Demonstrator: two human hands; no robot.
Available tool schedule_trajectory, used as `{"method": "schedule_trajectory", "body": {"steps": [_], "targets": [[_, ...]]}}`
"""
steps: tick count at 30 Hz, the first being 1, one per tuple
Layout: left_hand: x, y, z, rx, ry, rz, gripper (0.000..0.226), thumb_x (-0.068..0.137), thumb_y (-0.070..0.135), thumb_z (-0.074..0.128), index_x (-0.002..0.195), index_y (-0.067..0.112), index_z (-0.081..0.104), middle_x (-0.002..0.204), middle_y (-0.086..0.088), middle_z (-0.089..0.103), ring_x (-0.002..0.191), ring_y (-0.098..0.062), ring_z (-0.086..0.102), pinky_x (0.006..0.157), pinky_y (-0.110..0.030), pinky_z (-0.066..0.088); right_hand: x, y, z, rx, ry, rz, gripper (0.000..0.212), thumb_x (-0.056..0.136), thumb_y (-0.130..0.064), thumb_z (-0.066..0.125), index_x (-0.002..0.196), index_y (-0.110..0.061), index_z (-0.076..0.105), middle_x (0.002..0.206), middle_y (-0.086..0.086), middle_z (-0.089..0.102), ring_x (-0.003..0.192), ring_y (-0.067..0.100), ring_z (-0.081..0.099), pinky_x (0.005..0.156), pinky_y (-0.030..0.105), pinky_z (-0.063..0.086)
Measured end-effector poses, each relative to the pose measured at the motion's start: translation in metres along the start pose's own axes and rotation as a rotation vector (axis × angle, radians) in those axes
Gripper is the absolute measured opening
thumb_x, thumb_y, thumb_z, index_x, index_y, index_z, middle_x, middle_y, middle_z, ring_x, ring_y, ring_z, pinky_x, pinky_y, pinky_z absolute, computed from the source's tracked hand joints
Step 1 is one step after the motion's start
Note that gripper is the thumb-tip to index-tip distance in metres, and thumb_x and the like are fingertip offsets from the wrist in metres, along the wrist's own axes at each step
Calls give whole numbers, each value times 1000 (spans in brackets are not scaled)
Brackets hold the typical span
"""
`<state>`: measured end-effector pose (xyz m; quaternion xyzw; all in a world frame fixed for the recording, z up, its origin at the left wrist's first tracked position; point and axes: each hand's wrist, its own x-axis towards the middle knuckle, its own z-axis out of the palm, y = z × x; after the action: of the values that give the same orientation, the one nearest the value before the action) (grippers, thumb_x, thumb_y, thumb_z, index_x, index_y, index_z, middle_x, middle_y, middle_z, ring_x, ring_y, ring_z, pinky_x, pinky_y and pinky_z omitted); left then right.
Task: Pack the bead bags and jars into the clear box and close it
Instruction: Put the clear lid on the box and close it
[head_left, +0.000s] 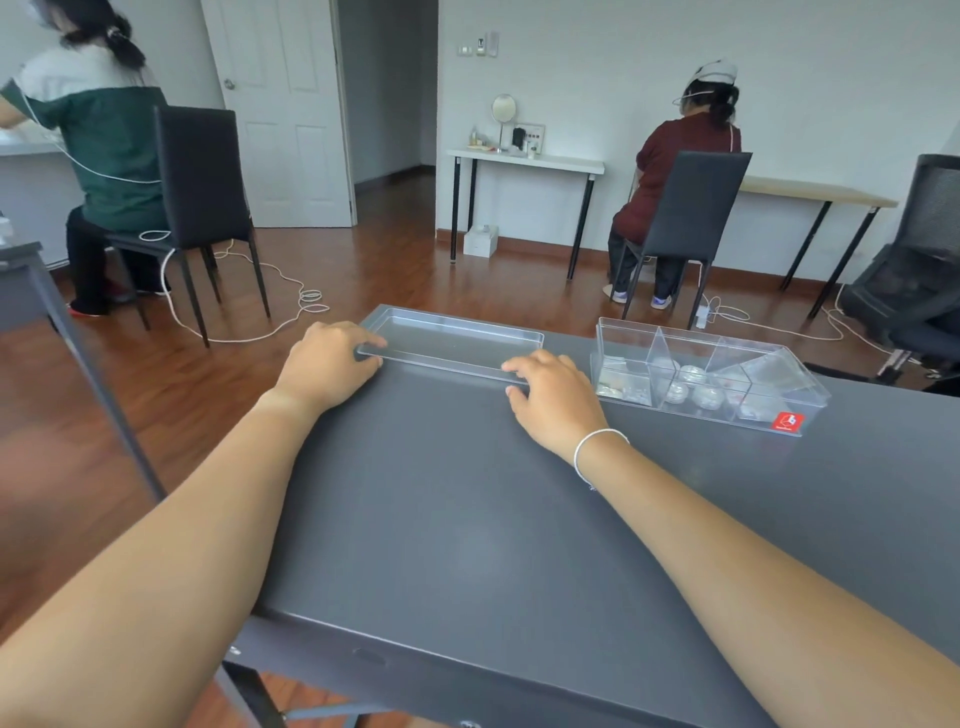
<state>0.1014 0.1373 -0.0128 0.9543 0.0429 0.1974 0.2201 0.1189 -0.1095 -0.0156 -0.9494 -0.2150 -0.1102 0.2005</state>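
Dark grey desk (467, 519), matte, bare apart from two clear plastic pieces at its far edge. Clear lid (451, 343) lay flat near the far left edge, rim upward like a shallow tray. My left hand (332, 364) rested on its near-left corner, fingers curled over the rim; my right hand (553, 397) sat at its near-right corner, fingertips on the edge. Both hands were loosely closed on the lid, which had not left the desk.

Clear box (711, 376) stood just to the right of the lid, apart from it, uncovered. Three compartments counted, split by two clear dividers. Middle compartment held round bead jars (693, 387); I counted about four, though glare made that uncertain. Left and right compartments held what looked like small bead bags (626, 387); number not countable. One red label (788, 421) on the box's near right corner.

Judgement: packing looked done, closing step in hand. Next move would call for lifting the lid level with both hands, flipping it rim-down, carrying it right, and squaring its edges over the box before pressing.

Beyond the desk: wood floor, two seated people facing away, white cables trailing.
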Motion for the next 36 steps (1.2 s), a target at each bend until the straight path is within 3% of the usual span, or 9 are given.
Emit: {"method": "schedule_trajectory", "body": {"steps": [8, 12, 15, 19, 25, 30, 34, 36], "targets": [[-5, 6, 2, -54, -9, -20, 22, 80, 18, 63, 101, 17, 68, 109, -14, 60, 107, -34, 50, 96, -42, 41, -4, -1, -1, 94, 88, 34, 29, 88, -4, 39, 101, -12, 63, 109, 8, 62, 105, 29, 48, 85, 36, 43], [-11, 9, -5, -112, 24, 14, 27, 78, 11, 66, 105, 12, 66, 112, -15, 57, 107, -30, 52, 95, -29, 36, -10, -11, -12, 189, 241, 25, 25, 88, -5, 41, 97, -12, 63, 106, 9, 63, 101, 30, 50, 80, 33, 40], [-17, 13, -16, -192, 168, 58, 31, 76, 2, 64, 106, 10, 66, 111, -13, 56, 104, -26, 54, 91, -20, 34, -13, -14, -23, 258, 311, 16, 24, 87, -5, 42, 94, -13, 64, 104, 8, 62, 96, 29, 53, 75, 32, 41], [-29, 23, -29, -272, 351, 139, 29, 76, -1, 64, 103, 8, 66, 104, -5, 52, 101, -25, 56, 93, -31, 43, -14, -6, -43, 345, 381, 17, 22, 87, -6, 45, 90, -16, 64, 99, 5, 61, 87, 25, 53, 68, 28, 37], [-41, 41, -30, -349, 406, 216, 21, 80, 4, 64, 100, 8, 66, 100, 0, 59, 95, -19, 57, 91, -37, 48, -25, 10, -72, 447, 471, -16, 20, 85, -4, 50, 84, -17, 65, 85, -6, 53, 77, 16, 46, 65, 20, 29], [-39, 69, -21, -402, 419, 263, 27, 81, 3, 62, 106, 14, 65, 104, 4, 60, 95, 12, 53, 91, -16, 44, -42, 33, -98, 469, 529, -39, 19, 83, -3, 52, 83, -16, 66, 86, -6, 56, 74, 15, 46, 66, 20, 32], [-33, 102, -10, -457, 414, 291, 26, 81, 5, 62, 106, 12, 65, 107, 5, 62, 95, 2, 56, 84, -8, 43, -56, 57, -120, 461, 566, -26, 19, 83, -3, 54, 84, -17, 67, 87, -7, 57, 71, 7, 47, 64, 14, 37], [-31, 121, -2, -535, 413, 264, 25, 82, 7, 62, 106, 13, 65, 106, 7, 62, 94, 10, 55, 80, -3, 40, -61, 69, -130, 481, 582, 0, 19, 83, -4, 54, 83, -19, 66, 89, -6, 58, 72, 11, 50, 70, 19, 41]]}}
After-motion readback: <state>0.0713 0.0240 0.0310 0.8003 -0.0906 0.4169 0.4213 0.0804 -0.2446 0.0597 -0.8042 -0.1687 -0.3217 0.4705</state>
